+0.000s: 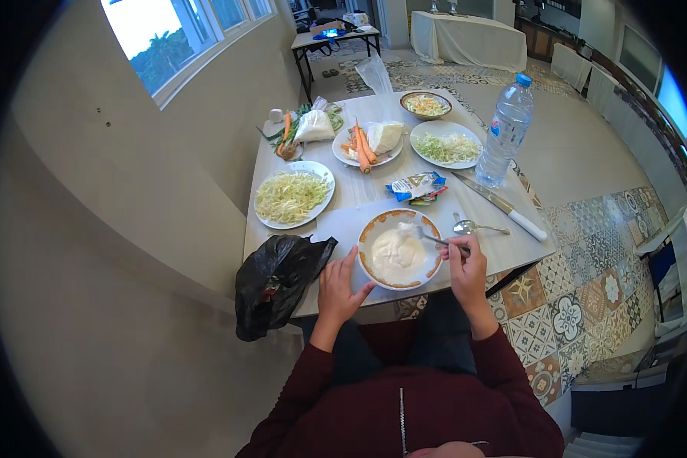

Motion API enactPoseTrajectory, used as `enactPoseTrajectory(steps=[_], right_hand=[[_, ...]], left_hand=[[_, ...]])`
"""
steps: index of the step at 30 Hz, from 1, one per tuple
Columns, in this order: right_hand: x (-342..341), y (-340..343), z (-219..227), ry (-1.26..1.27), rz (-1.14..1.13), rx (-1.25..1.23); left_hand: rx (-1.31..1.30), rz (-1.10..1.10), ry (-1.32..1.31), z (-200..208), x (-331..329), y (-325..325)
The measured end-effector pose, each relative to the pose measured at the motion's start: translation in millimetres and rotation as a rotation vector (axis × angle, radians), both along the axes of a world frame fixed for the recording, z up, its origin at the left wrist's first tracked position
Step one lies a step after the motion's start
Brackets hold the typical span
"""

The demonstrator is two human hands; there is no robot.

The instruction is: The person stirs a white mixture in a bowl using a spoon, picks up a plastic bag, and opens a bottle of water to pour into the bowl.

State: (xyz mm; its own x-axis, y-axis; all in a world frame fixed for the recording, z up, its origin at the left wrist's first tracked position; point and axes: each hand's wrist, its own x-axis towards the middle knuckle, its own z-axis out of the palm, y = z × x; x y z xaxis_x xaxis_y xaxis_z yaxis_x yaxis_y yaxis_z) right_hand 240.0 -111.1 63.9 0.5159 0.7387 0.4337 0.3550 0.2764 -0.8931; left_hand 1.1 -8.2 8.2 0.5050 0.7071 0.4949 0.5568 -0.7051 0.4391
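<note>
A white bowl with an orange-brown patterned rim [362, 260] sits near the table's front edge. Creamy white sauce [395, 258] fills its bottom. My left hand [339, 288] rests against the bowl's left side, thumb and fingers spread along the rim. Closed around the handle of a slim metal utensil [433, 239], my right hand [466, 267] is at the bowl's right side. The utensil's head dips into the cream, so whether it is a spoon or a fork I cannot tell. Another metal spoon [466, 227] lies on the table to the right.
Behind the bowl are packets [417, 186], a white-handled knife [525, 223] and a tall water bottle [504, 133]. Plates of shredded cabbage [291, 197], [446, 145] flank a plate of carrots [363, 148]. A black plastic bag [276, 286] hangs over the left front edge.
</note>
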Motion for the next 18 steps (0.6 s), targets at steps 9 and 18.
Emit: enactPoseTrajectory(steps=[9,18], right_hand=[[5.5,-1.0,-22.9,0.266,0.214,0.05],[10.8,-2.0,-13.1,0.144,0.257,-0.121]], left_hand=[[-0.051,-0.008,0.023,-0.1,-2.1,0.3],[-0.047,-0.007,0.026,-2.2,-1.7,1.5]])
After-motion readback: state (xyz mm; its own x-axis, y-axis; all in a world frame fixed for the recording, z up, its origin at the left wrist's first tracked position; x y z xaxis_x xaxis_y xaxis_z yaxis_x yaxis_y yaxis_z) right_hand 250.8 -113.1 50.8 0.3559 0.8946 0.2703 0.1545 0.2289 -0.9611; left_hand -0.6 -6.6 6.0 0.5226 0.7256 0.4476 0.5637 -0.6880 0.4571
